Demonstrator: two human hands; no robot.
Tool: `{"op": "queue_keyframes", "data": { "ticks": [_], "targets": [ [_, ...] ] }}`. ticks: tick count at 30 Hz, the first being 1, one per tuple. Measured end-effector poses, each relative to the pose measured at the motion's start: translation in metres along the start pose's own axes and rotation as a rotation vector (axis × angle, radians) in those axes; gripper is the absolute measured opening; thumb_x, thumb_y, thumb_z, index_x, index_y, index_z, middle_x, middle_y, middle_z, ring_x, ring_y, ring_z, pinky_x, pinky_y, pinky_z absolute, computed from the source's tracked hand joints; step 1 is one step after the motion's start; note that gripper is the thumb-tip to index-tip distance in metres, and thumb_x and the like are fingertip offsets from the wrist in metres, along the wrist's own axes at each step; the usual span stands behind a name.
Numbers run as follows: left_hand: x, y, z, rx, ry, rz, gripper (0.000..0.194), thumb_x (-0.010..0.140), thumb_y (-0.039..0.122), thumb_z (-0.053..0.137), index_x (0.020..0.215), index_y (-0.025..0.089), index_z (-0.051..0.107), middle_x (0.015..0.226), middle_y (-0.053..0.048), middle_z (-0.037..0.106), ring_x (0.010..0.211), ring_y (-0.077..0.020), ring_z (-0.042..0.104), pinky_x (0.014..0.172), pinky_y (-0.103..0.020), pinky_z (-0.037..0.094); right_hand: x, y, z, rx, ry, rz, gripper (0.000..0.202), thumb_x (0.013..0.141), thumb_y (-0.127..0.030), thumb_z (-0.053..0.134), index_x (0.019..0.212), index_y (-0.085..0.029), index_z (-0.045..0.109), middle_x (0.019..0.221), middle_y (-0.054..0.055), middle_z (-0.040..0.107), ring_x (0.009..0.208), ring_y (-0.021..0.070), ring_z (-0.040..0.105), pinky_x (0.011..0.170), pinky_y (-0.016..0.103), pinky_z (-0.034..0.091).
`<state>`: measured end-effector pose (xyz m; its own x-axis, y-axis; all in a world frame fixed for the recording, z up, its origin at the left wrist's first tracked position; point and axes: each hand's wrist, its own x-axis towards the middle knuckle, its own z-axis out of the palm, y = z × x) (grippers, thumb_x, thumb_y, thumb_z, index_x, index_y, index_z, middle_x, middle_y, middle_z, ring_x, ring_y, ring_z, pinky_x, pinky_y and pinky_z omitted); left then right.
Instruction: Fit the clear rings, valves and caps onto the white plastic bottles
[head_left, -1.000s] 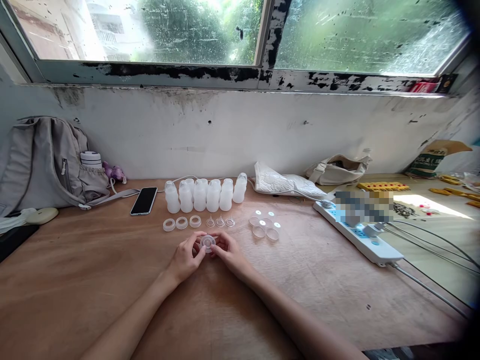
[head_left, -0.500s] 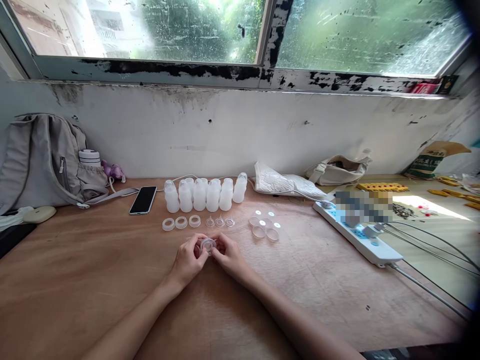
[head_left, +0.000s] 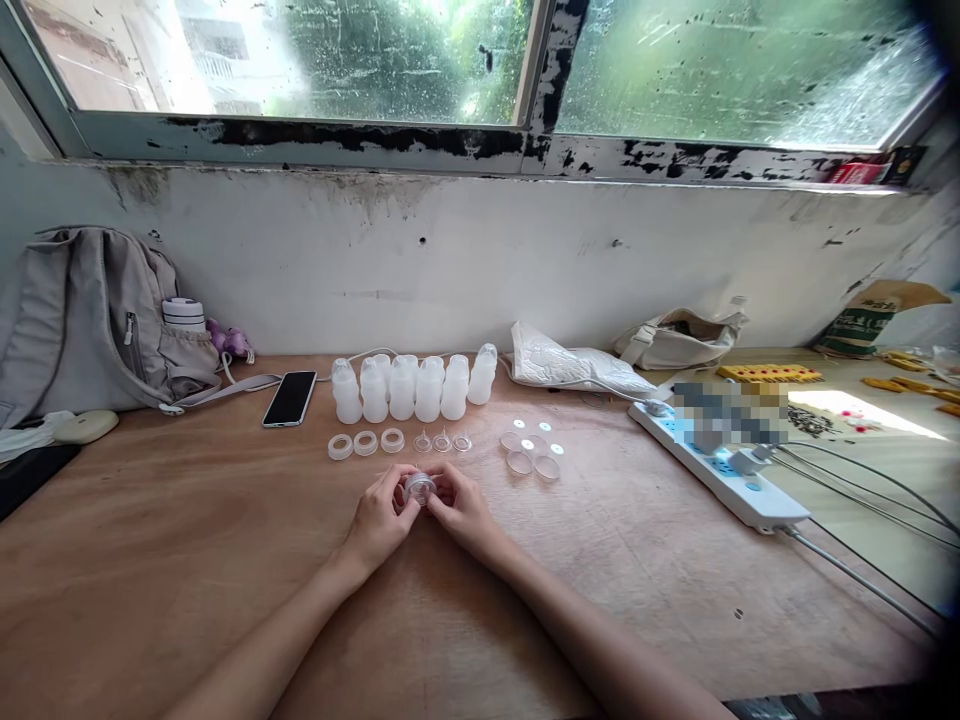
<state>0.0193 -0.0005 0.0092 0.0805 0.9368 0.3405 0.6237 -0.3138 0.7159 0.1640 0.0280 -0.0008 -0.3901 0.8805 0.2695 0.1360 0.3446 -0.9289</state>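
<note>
Between my two hands is a small clear round part (head_left: 419, 488), pinched from both sides. My left hand (head_left: 381, 515) grips its left side with thumb and fingers, and my right hand (head_left: 461, 510) grips its right side. Beyond them lie three whitish rings (head_left: 365, 443) in a row, then three clear nipple-shaped pieces (head_left: 442, 441). Farther right are several thin clear discs (head_left: 520, 462) and small white discs (head_left: 527, 445). Several frosted bottles (head_left: 402, 388) stand in a group behind the rings.
A phone (head_left: 289, 399) and a grey backpack (head_left: 90, 320) are at the left. White padded packaging (head_left: 570, 365) lies by the wall. At the right are a power strip (head_left: 720, 465) with cables, a beige bag (head_left: 679, 338) and yellow pieces (head_left: 770, 373).
The clear part between my fingers has tilted slightly. Both hands keep hold of it, and the whole view has shifted a little.
</note>
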Motion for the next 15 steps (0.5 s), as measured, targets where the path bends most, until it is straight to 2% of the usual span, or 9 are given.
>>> {"op": "queue_keyframes", "data": {
  "ticks": [11,15],
  "targets": [
    [0.0011,0.0024,-0.0002,-0.015,-0.020,-0.052,0.026,0.069,0.012,0.048,0.093,0.021,0.050,0.076,0.001,0.061,0.058,-0.0116,0.053,0.060,-0.024,0.043,0.0003,-0.0098,0.0002,-0.035,-0.007,0.028,0.011,0.073,-0.013,0.045,0.081,-0.019,0.050,0.061,-0.003,0.056,0.052,0.0099,0.052,0.050,0.021,0.042],
    [0.0002,0.0042,-0.0004,-0.020,-0.002,-0.061,0.024,0.071,0.015,0.048,0.094,0.022,0.050,0.079,0.001,0.062,0.059,-0.0113,0.054,0.059,-0.023,0.044,-0.0005,-0.0096,0.0014,-0.056,0.011,0.020,0.008,0.075,-0.016,0.047,0.082,-0.019,0.051,0.063,-0.002,0.058,0.053,0.0102,0.052,0.051,0.021,0.042]
  ]
}}
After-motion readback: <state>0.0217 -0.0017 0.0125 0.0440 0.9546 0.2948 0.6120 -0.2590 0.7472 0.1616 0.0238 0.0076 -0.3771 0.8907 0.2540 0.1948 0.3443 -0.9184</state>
